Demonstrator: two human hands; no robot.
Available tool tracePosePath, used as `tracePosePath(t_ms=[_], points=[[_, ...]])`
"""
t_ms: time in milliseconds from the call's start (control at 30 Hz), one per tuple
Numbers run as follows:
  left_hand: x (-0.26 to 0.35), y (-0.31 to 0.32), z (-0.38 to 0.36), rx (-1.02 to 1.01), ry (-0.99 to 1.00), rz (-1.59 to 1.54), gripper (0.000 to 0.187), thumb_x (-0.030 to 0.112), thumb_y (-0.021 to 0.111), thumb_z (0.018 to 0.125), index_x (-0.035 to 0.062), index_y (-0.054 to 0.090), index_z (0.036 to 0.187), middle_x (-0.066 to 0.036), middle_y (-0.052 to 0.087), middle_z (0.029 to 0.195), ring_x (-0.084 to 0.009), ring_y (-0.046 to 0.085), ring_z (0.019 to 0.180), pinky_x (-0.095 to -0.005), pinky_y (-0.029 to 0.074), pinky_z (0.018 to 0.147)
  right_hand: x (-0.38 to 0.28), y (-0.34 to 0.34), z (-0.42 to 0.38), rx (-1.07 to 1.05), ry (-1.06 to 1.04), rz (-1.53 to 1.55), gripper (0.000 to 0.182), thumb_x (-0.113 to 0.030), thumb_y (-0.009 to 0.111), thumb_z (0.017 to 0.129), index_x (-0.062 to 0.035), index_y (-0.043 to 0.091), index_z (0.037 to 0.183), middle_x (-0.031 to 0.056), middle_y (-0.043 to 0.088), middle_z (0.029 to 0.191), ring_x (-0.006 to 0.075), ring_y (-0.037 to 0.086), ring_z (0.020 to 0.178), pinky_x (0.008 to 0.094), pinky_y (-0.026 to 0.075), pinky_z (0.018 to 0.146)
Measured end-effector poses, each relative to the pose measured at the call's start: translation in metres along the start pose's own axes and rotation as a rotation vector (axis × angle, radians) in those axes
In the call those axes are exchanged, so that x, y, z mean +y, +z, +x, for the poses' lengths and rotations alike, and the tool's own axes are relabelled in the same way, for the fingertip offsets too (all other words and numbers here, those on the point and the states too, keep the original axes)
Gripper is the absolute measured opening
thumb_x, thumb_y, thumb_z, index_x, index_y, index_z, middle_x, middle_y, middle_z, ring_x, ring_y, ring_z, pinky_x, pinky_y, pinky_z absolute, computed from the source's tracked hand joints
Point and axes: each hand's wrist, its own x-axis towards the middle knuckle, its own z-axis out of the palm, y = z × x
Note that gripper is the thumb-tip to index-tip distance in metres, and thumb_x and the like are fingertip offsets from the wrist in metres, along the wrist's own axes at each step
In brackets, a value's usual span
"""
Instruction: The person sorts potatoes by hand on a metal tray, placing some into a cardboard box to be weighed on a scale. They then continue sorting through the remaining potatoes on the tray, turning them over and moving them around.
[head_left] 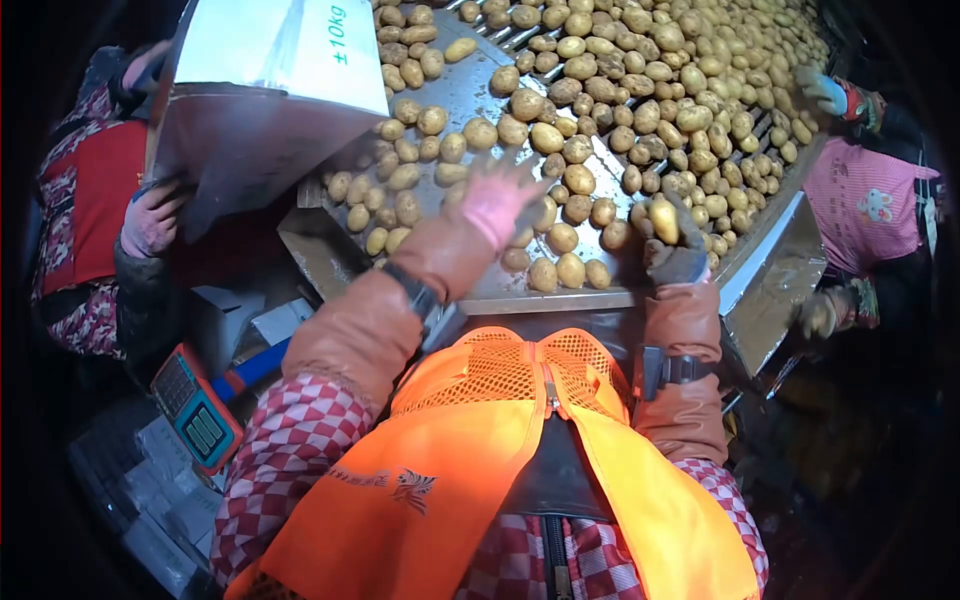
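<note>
My left hand (500, 198), in a pink and grey glove, reaches over the loose potatoes (480, 133) on the metal table (455, 85). Its fingers are stretched out and smeared by motion, and I see nothing held in them. At the table's front edge, my right hand (677, 250) wears a dark glove, its fingers wrapped around a single yellow potato (662, 218). More potatoes (570, 270) lie between my two hands, close to the metal lip.
A person at the left holds a large white carton (260, 110) tilted at the table. Below it is a scale display (197, 410). At the right stands another person in a pink apron (870, 200), beside an open cardboard box (775, 290). Potatoes (690, 80) cover the slatted bed.
</note>
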Motion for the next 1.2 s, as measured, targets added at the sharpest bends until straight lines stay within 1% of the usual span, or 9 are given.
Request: tracePosePath(t_ms=[167, 267, 367, 467, 533, 700, 833, 967, 1200], points=[[-0.046, -0.013, 0.006, -0.007, -0.281, 0.126, 0.049, 0.044, 0.062, 0.09, 0.0283, 0.056, 0.136, -0.007, 0.04, 0.153, -0.0318, 0.038, 0.141, -0.0614, 0.023, 0.116, -0.082, -0.141, -0.047, 0.102, -0.08, 0.325, 0.035, -0.021, 0.061, 0.095, 0.0015, 0.06, 0.122, 0.0141, 0.067, 0.095, 0.0212, 0.064, 0.079, 0.0256, 0.056, 0.061], [-0.083, 0.011, -0.027, 0.055, -0.367, 0.101, 0.05, 0.041, 0.066, 0.087, 0.0259, 0.058, 0.134, -0.008, 0.04, 0.153, -0.0336, 0.041, 0.138, -0.0593, 0.026, 0.115, -0.092, -0.231, -0.058, 0.72, -0.69, -0.28, 0.034, -0.015, 0.066, 0.094, 0.0023, 0.06, 0.122, 0.0124, 0.068, 0.1, 0.0198, 0.065, 0.08, 0.0278, 0.056, 0.066], [-0.04, -0.007, -0.043, 0.155, -0.599, 0.227, 0.045, 0.037, 0.068, 0.085, 0.0239, 0.062, 0.128, -0.009, 0.048, 0.144, -0.036, 0.047, 0.131, -0.0552, 0.036, 0.109, -0.08, -0.184, -0.082, 0.782, -0.701, -0.571, 0.033, -0.012, 0.066, 0.094, 0.0018, 0.06, 0.123, 0.0113, 0.068, 0.101, 0.0186, 0.065, 0.082, 0.029, 0.055, 0.068], [0.015, -0.004, -0.049, 0.202, -0.171, 0.137, 0.034, 0.029, 0.069, 0.08, 0.0231, 0.068, 0.113, -0.007, 0.06, 0.124, -0.0354, 0.054, 0.121, -0.0489, 0.047, 0.094, -0.041, -0.141, -0.064, 0.479, -0.565, -0.689, 0.03, -0.004, 0.061, 0.095, -0.0082, 0.061, 0.124, 0.0065, 0.065, 0.094, 0.0154, 0.063, 0.077, 0.031, 0.055, 0.06], [0.046, -0.002, -0.039, 0.133, -0.057, 0.03, 0.028, 0.023, 0.065, 0.08, 0.024, 0.069, 0.108, -0.005, 0.062, 0.12, -0.0307, 0.057, 0.117, -0.0441, 0.05, 0.09, -0.02, -0.018, -0.062, 0.403, -0.07, -0.619, 0.028, -0.013, 0.064, 0.095, -0.008, 0.063, 0.123, 0.0077, 0.064, 0.082, 0.0162, 0.059, 0.065, 0.0305, 0.048, 0.054], [0.054, 0.026, -0.032, 0.114, -0.021, 0.092, 0.032, 0.016, 0.061, 0.08, 0.0254, 0.067, 0.11, -0.001, 0.062, 0.12, -0.0232, 0.06, 0.11, -0.04, 0.053, 0.079, 0.058, 0.0, -0.002, 0.02, -0.489, -1.133, 0.033, -0.013, 0.062, 0.096, -0.0074, 0.062, 0.128, 0.0048, 0.067, 0.085, 0.0117, 0.06, 0.066, 0.0262, 0.05, 0.06], [0.067, 0.034, -0.012, 0.075, -0.165, 0.215, 0.042, 0.017, 0.063, 0.079, 0.0249, 0.062, 0.119, 0.001, 0.063, 0.115, -0.0213, 0.06, 0.107, -0.0405, 0.053, 0.07, 0.046, 0.029, -0.012, 0.158, -0.039, -0.751, 0.032, -0.016, 0.064, 0.094, -0.0089, 0.066, 0.125, 0.0058, 0.069, 0.097, 0.0124, 0.063, 0.083, 0.0268, 0.051, 0.074], [0.055, 0.033, 0.005, -0.15, -0.07, 0.242, 0.047, 0.02, 0.056, 0.091, 0.0269, 0.053, 0.137, 0.002, 0.069, 0.107, -0.016, 0.063, 0.107, -0.0356, 0.054, 0.079, 0.049, 0.009, -0.006, 0.112, -0.362, -1.094, 0.032, -0.012, 0.061, 0.095, -0.0073, 0.064, 0.126, 0.0057, 0.068, 0.095, 0.0098, 0.06, 0.079, 0.0237, 0.049, 0.069], [0.016, 0.013, 0.018, -0.313, -0.233, -0.226, 0.056, 0.021, 0.062, 0.087, 0.0197, 0.046, 0.141, -0.017, 0.069, 0.103, -0.0352, 0.067, 0.096, -0.0449, 0.053, 0.081, 0.05, 0.042, -0.002, 0.024, -0.243, -0.915, 0.032, -0.014, 0.062, 0.097, -0.0034, 0.062, 0.127, 0.0062, 0.069, 0.105, 0.0125, 0.062, 0.089, 0.0276, 0.053, 0.078]])
